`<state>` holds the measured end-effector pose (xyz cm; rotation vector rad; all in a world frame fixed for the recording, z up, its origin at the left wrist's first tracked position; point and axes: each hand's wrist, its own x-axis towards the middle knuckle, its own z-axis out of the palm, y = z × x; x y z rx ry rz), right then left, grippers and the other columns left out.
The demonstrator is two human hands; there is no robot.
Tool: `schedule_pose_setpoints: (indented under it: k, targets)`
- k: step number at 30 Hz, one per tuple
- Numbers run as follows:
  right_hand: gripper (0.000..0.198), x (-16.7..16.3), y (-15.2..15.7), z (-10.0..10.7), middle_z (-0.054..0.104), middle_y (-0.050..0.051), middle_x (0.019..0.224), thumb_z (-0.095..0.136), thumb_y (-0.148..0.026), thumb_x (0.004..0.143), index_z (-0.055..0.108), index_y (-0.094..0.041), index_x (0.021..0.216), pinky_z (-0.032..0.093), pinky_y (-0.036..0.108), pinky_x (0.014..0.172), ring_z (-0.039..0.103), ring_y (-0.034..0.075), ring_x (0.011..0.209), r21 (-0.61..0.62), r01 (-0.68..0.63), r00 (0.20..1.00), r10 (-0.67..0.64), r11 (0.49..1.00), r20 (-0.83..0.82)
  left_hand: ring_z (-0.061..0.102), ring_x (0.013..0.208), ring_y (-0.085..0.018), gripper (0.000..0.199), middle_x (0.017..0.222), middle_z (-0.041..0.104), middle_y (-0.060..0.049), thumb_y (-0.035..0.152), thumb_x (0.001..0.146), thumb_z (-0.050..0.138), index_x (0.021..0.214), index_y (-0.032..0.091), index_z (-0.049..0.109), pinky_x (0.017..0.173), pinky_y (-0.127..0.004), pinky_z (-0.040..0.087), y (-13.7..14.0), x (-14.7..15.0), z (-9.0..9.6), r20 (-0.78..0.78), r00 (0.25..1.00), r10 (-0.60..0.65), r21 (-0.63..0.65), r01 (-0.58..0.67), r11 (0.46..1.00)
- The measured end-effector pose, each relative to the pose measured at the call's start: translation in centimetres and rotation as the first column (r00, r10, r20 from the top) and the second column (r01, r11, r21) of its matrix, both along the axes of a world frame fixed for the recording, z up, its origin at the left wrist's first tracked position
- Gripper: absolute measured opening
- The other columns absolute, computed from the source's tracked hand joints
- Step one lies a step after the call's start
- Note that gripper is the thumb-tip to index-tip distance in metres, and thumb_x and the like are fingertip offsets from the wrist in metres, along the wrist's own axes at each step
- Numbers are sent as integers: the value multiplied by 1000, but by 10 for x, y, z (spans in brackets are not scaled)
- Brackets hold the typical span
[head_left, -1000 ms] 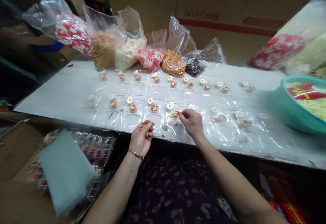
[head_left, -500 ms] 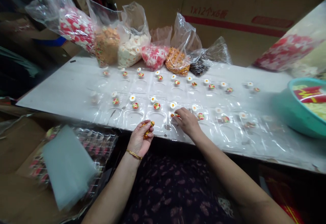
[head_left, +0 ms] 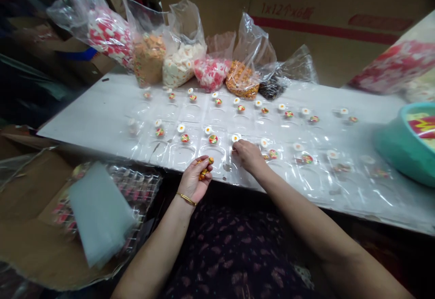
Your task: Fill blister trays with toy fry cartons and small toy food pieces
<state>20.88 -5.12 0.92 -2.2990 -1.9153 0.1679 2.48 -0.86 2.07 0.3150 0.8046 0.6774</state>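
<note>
My left hand [head_left: 196, 177] is closed round several small orange-yellow pieces [head_left: 204, 173], held just above the table's front edge. My right hand [head_left: 250, 156] reaches down to a clear plastic tray [head_left: 183, 155], its fingertips pinched together low in one compartment. Whatever lies between those fingers is hidden. Right beyond them sits a small white fried-egg piece [head_left: 235, 137]. In the neighbouring compartment to the left are another egg piece [head_left: 208, 130] and a round red-and-green piece [head_left: 213, 139]. Similar pairs lie in two rows across the trays.
Open plastic bags of small pieces stand along the back, among them a bag of orange pieces [head_left: 242, 79] and a bag of egg pieces [head_left: 183, 65]. A turquoise basin [head_left: 404, 147] is at the right. At lower left, a cardboard box [head_left: 30, 231] holds plastic sheets [head_left: 102, 217].
The view has shifted slightly, so the table appears further right. The coloured piece that showed at my right fingertips is now covered by the hand. My left hand still holds the orange-yellow pieces.
</note>
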Motion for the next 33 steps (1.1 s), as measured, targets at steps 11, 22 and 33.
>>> schedule_pose_setpoints:
  k: [11, 22, 33]
  targets:
    - [7, -56, -10, 12, 62, 1, 68, 58, -21, 77, 63, -17, 78, 43, 23, 57, 55, 11, 62, 443, 11, 649, 331, 896, -685, 45, 45, -4, 20, 54, 54, 3, 24, 60, 72, 72, 13, 59, 40, -15, 31, -4, -4, -9, -242, 970, 16, 445, 96, 890]
    - [12, -96, -11, 16, 59, -2, 68, 68, -24, 64, 61, -20, 73, 46, 24, 60, 54, 9, 60, 60, 374, -128, 116, 926, -985, 42, 46, -3, 23, 55, 52, 3, 23, 62, 71, 70, 15, 51, 39, -13, 26, -7, -20, 11, -32, 998, -56, 304, 63, 951]
    - [10, -34, 22, 20, 58, -2, 66, 64, -27, 67, 61, -18, 73, 42, 23, 53, 49, 8, 52, 280, 561, 305, 120, 779, -945, 35, 44, 0, 17, 59, 48, 2, 17, 67, 67, 70, 15, 51, 36, -9, 20, -2, -65, 20, 208, 973, -102, 108, 81, 991]
